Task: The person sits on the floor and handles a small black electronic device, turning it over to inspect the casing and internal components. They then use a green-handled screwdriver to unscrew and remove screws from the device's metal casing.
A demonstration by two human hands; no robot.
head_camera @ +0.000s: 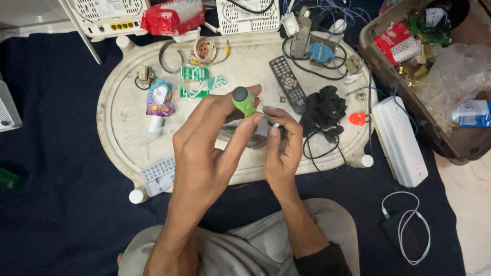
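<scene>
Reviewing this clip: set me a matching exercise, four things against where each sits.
Things:
1. green-handled screwdriver
2. black remote control
3. white power strip
4. white coiled cable

Places:
A. on the dark cloth, right of the knee
B. off the tray's right edge
C. in the left hand
D. on the tray, beyond the right hand

Pairs: 1-C, 2-D, 3-B, 4-A

Remote on tray, right of sachets.
</scene>
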